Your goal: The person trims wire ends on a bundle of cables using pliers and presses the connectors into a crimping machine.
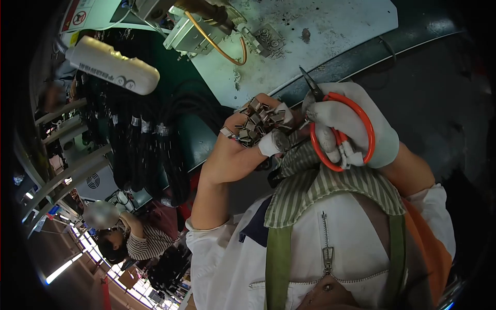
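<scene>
Mid-frame: left hand (pixel 235 150) cupped round silver metal clips (pixel 254 122) (too jumbled to count), gloved right hand (pixel 356 116) clamped on one red-handled pointed metal tool (pixel 371 121). Littered white counter (pixel 356 26) up top, one striped-shirt coworker (pixel 147 242) lower left.

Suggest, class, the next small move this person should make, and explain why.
Setting the scissors down on the table would probably be sensible: the left hand cups a heap of loose metal pieces while the gloved right hand grips the scissors, so neither hand looks free to pick out a single piece.
</scene>
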A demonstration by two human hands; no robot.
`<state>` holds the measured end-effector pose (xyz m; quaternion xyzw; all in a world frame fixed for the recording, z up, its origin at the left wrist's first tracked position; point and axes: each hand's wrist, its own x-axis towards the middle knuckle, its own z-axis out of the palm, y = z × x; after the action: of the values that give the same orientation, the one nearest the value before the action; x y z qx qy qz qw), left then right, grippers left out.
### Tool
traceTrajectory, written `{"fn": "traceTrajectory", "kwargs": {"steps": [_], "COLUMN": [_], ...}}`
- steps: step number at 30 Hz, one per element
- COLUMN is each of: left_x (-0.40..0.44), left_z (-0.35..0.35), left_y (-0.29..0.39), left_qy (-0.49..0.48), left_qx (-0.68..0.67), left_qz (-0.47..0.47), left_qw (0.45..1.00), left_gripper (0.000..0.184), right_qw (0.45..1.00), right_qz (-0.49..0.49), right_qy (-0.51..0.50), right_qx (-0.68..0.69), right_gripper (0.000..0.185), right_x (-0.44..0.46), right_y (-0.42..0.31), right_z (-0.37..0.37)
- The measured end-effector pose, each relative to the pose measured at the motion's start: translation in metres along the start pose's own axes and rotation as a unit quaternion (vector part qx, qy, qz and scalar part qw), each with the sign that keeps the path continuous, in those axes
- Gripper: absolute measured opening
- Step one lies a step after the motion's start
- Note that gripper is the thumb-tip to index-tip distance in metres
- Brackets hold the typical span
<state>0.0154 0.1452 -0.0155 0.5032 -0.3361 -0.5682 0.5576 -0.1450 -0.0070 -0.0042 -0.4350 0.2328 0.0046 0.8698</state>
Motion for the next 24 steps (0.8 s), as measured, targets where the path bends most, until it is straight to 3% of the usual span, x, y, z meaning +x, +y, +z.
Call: {"fn": "traceTrajectory", "kwargs": {"steps": [1, 3, 5, 7, 8, 9, 10, 11, 12, 14, 16, 18, 20, 21, 22, 23, 24], "left_x": [-0.001, 0.003, 0.003, 0.006, 0.006, 0.005, 0.005, 0.005, 0.004, 0.003, 0.002, 0.005, 0.011, 0.012, 0.01, 0.006, 0.003], "left_z": [0.002, 0.016, 0.018, 0.022, 0.023, 0.026, 0.029, 0.032, 0.031, 0.029, 0.028, 0.033, 0.04, 0.042, 0.041, 0.04, 0.039], "left_y": [-0.004, 0.01, 0.016, 0.01, 0.009, 0.009, 0.012, 0.015, 0.013, 0.007, 0.005, 0.01, 0.02, 0.021, 0.012, 0.008, 0.004], "left_qy": [0.005, 0.126, 0.126, 0.195, 0.2, 0.255, 0.288, 0.321, 0.324, 0.313, 0.307, 0.305, 0.342, 0.354, 0.371, 0.384, 0.397], "left_qx": [-0.014, -0.009, -0.017, 0.028, 0.029, 0.055, 0.075, 0.095, 0.097, 0.111, 0.118, 0.121, 0.149, 0.158, 0.126, 0.128, 0.129], "left_qz": [0.001, -0.032, -0.059, -0.007, -0.007, -0.004, 0.003, 0.009, 0.009, 0.026, 0.038, 0.044, -0.035, -0.061, 0.034, 0.038, 0.042], "left_qw": [1.0, 0.992, 0.99, 0.98, 0.979, 0.965, 0.955, 0.942, 0.941, 0.943, 0.944, 0.944, 0.927, 0.92, 0.919, 0.914, 0.908], "left_gripper": [0.034, 0.033, 0.028, 0.03, 0.03, 0.027, 0.024, 0.021, 0.021, 0.02, 0.02, 0.019, 0.02, 0.02, 0.02, 0.021, 0.022], "right_qw": [1.0, 0.998, 0.998, 0.994, 0.958, 0.863, 0.824, 0.826, 0.76, 0.685, 0.653, 0.659, 0.664, 0.736, 0.801, 0.85, 0.86], "right_qz": [0.024, 0.049, 0.034, 0.07, -0.072, -0.212, -0.272, -0.273, -0.332, -0.387, -0.372, -0.348, -0.325, -0.304, -0.279, -0.276, -0.221], "right_qy": [-0.007, -0.013, -0.003, 0.002, 0.072, 0.137, 0.16, 0.156, 0.155, 0.153, 0.133, 0.115, 0.098, 0.106, 0.113, 0.159, 0.164], "right_qx": [0.019, 0.039, -0.048, -0.08, -0.268, -0.437, -0.47, -0.468, -0.537, -0.598, -0.646, -0.657, -0.667, -0.595, -0.517, -0.42, -0.43], "right_gripper": [0.027, 0.03, 0.033, 0.029, 0.022, 0.019, 0.028, 0.028, 0.028, 0.029, 0.034, 0.031, 0.028, 0.024, 0.02, 0.014, 0.014], "right_x": [0.005, 0.013, 0.013, 0.015, 0.017, 0.019, 0.019, 0.02, 0.022, 0.023, 0.02, 0.017, 0.016, 0.015, 0.015, 0.016, 0.011], "right_y": [-0.002, -0.008, -0.019, -0.023, -0.014, -0.005, 0.003, 0.003, -0.001, 0.0, 0.006, 0.009, 0.01, 0.009, 0.009, 0.006, -0.007], "right_z": [-0.003, -0.003, 0.004, 0.009, 0.01, 0.011, 0.01, 0.008, 0.006, 0.005, 0.006, 0.005, 0.004, 0.003, 0.002, 0.001, 0.0]}}
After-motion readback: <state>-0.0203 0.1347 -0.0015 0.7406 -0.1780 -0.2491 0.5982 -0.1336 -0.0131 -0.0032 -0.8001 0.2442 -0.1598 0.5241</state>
